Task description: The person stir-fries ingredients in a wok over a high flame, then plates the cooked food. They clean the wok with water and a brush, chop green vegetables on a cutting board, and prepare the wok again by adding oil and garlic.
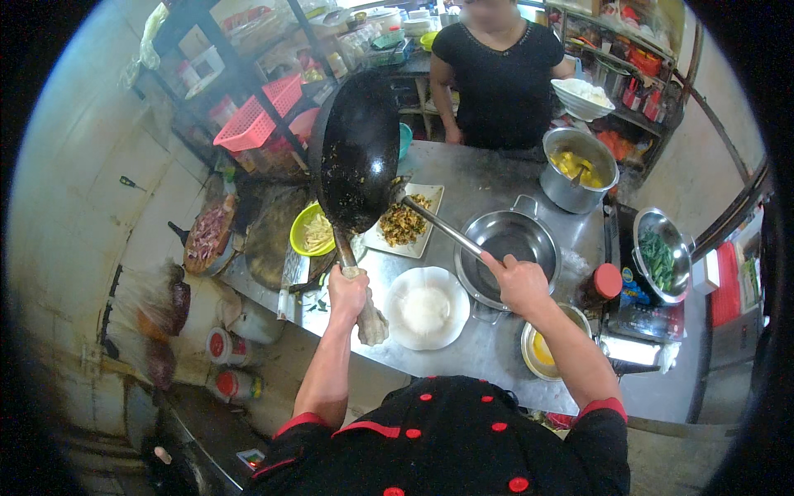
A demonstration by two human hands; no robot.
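Observation:
My left hand (pixel 348 291) is closed round the cloth-wrapped handle of a big black wok (pixel 361 140). The wok is tipped on its side above the table, its inside facing right, with bits of food stuck to it. In my right hand (pixel 518 281) is the long metal handle of a ladle or spatula (pixel 442 226); its head, by the wok's lower rim, is too hidden to tell which. Under that rim a white square plate (pixel 432 198) bears a heap of chopped stir-fried food (pixel 403 223). Close by stand a white round plate (pixel 427 310) and an empty metal pan (pixel 513 244).
Left of the wok are a yellow-green bowl (pixel 299 225) of pale strips and a round chopping board (pixel 277 240). On the right stand a pot (pixel 579 194) of yellow food, a red-lidded jar (pixel 605 283) and a bowl (pixel 680 285) of greens. Opposite, a person (pixel 496 83) holds a white bowl (pixel 583 103).

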